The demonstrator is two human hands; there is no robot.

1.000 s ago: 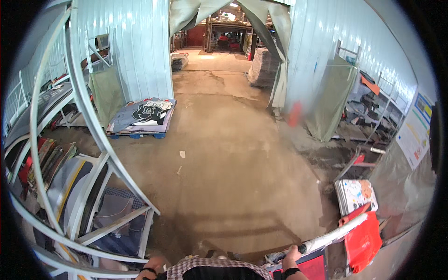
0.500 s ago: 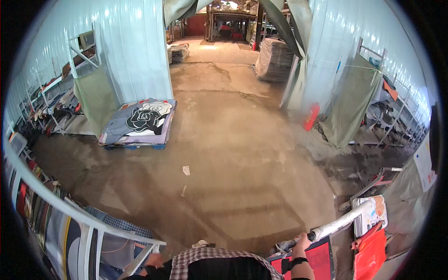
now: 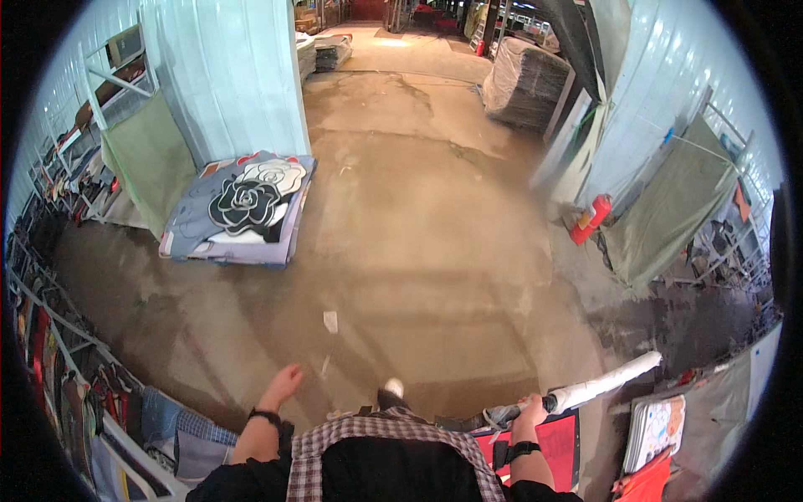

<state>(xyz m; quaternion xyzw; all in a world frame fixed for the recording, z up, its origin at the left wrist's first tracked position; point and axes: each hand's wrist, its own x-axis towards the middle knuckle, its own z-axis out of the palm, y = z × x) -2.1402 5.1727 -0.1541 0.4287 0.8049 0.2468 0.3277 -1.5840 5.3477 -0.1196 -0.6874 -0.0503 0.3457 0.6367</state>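
My right hand (image 3: pixel 530 411) is wrapped round the dark part of a long roll in white wrapping (image 3: pixel 606 381) at the lower right. The roll's white end points away to the right, and a dark crumpled stretch runs left of my fist. Below that forearm is a red mat with a dark border (image 3: pixel 556 443); I cannot tell whether it is joined to the roll. My left hand (image 3: pixel 287 382) is raised over the floor at the lower left. Its fingers are curled in, with nothing visible in them. One white-tipped shoe (image 3: pixel 393 387) shows ahead of my checked apron.
A stack of grey mats with rose patterns (image 3: pixel 234 209) sits at the left. A red fire extinguisher (image 3: pixel 591 219) stands by the right wall, beside a green cloth sheet (image 3: pixel 673 209). Racks of mats line both sides. Beyond the doorway is a plastic-wrapped stack (image 3: pixel 527 84).
My left hand has come away from the white rail and swung forward. My right hand keeps its hold on the roll. The doorway and mat stack are nearer, and a shoe has come into view.
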